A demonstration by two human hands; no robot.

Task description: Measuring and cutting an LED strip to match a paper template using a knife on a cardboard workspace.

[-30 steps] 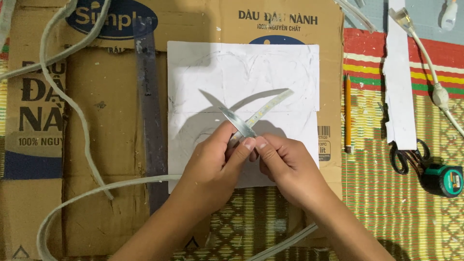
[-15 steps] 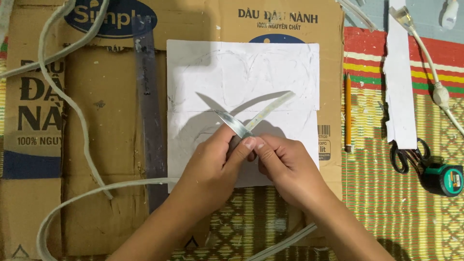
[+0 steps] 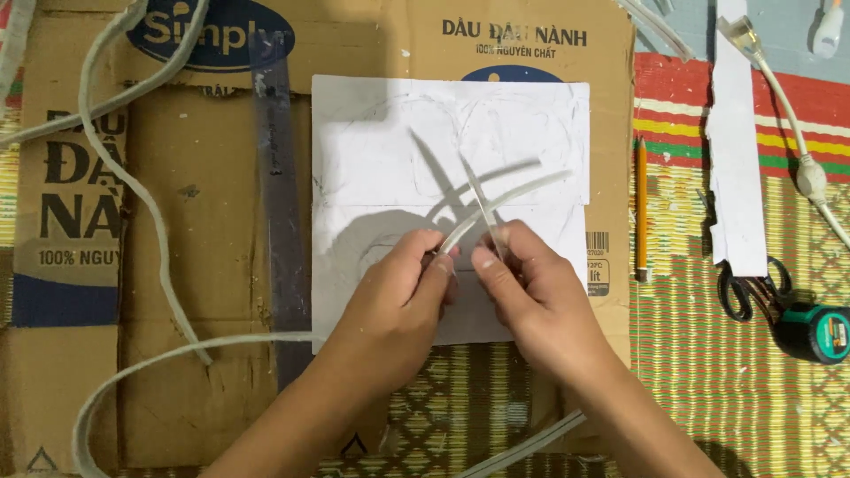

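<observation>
My left hand (image 3: 394, 301) pinches the near end of a pale curved strip (image 3: 518, 195) that arcs up and to the right. My right hand (image 3: 531, 305) pinches a second, narrower pale strip (image 3: 476, 199) that stands nearly upright and crosses the first just above my fingertips. Both hands meet over the lower half of a white sheet (image 3: 372, 159) with faint pencilled curves. The strips cast dark shadows on the sheet. The sheet lies on flattened brown cardboard (image 3: 186, 265).
A dark ruler (image 3: 279, 212) lies along the sheet's left edge. A long grey strip (image 3: 133, 199) loops over the cardboard. On the woven mat (image 3: 761, 407) at right lie a pencil (image 3: 640, 208), a white paper strip (image 3: 735, 159), scissors (image 3: 739, 292), a tape measure (image 3: 819, 332) and a cable (image 3: 797, 142).
The narrow strip that pointed up-left has swung to nearly upright. Both hands have shifted slightly to the right, and my fingertips have drawn a little apart.
</observation>
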